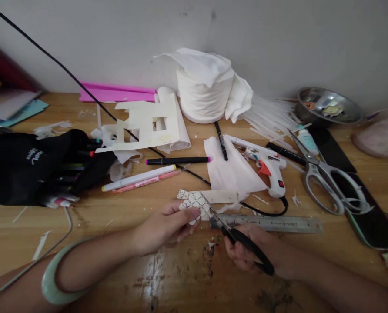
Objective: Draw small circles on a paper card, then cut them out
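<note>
My left hand pinches a small piece of paper drawn over with black circles, thumb on top. In my right hand is a pair of black-handled scissors. Their blades reach up and left to the right edge of the paper; whether they bite into it I cannot tell. Behind the paper lies a cream strip. A metal ruler rests just beyond my right hand, partly hidden by the scissors and hand.
A white glue gun and large grey scissors lie to the right, near a metal bowl. Several markers and cut card lie ahead. A white cloth roll stands by the wall; a black pouch sits left.
</note>
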A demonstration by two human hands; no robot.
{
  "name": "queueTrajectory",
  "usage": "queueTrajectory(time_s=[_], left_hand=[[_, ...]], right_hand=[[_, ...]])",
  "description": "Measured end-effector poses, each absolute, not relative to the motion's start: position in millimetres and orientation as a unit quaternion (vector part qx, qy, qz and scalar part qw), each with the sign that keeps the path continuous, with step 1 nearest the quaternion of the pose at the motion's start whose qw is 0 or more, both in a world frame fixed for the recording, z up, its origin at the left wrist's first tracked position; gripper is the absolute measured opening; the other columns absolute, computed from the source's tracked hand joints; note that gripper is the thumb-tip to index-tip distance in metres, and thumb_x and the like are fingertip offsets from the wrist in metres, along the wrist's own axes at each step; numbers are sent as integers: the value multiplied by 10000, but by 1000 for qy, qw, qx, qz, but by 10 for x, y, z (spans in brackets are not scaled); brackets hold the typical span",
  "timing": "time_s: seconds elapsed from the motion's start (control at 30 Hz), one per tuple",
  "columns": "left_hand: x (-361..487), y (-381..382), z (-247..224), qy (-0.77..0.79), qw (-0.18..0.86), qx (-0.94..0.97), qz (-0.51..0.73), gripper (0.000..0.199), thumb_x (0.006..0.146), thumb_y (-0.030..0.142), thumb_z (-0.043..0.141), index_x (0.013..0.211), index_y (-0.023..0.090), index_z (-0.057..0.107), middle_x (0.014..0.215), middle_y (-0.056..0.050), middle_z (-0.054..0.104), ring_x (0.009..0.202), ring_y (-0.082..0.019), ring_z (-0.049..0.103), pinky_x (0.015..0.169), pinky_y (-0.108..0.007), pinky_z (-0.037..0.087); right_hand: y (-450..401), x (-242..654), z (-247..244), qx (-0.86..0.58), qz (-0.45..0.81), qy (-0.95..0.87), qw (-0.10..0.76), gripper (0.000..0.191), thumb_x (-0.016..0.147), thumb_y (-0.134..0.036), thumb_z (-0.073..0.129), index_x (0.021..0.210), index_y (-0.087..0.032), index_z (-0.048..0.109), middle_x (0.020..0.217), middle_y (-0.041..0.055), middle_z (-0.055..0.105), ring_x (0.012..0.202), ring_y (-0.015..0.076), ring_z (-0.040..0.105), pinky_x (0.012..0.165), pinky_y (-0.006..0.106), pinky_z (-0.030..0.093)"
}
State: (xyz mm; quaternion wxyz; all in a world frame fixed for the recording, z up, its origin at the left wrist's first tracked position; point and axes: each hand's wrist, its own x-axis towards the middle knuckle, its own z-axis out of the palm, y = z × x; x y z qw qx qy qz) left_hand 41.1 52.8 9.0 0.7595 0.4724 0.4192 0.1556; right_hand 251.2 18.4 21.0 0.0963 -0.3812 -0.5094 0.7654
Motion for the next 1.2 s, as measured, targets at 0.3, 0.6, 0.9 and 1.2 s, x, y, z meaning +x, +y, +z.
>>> queueTrajectory(time_s=[0.3, 0.6, 0.9, 1.2], left_hand=[[436, 531, 126, 437, 769, 435, 171, 423, 696, 522, 529, 480, 168, 441, 392, 60, 377, 393, -66, 302, 422, -218, 210], [431, 535, 124, 433, 765, 432, 202, 399, 719, 469, 517, 468, 168, 448, 390, 57, 372, 386, -68, 299, 420, -227, 211], [426, 531, 103, 432, 756, 431, 237, 405, 736, 435, 504, 438, 168, 443, 364, 52, 356, 396, -74, 304, 429, -234, 213], [434, 542, 67, 406, 761, 427, 271, 405, 774, 411, 476, 454, 169, 421, 359, 55, 336, 387, -72, 281, 423, -234, 198]], right_hand=[[187, 2513, 248, -396, 756, -514, 84, 593, 683, -757, 401, 574, -175, 381, 491, -61, 351, 441, 52, 285, 413, 207, 217], [194, 2502, 229, -390, 774, -492, 83, 593, 655, -757, 441, 600, -167, 414, 481, -68, 360, 414, 42, 272, 390, 203, 191], [171, 2536, 132, -353, 813, -448, 113, 445, 757, -567, 530, 623, -153, 438, 493, -76, 355, 416, 37, 266, 376, 196, 166], [162, 2546, 111, -346, 822, -438, 117, 363, 786, -457, 552, 626, -143, 467, 496, -76, 365, 416, 33, 268, 377, 192, 167]])
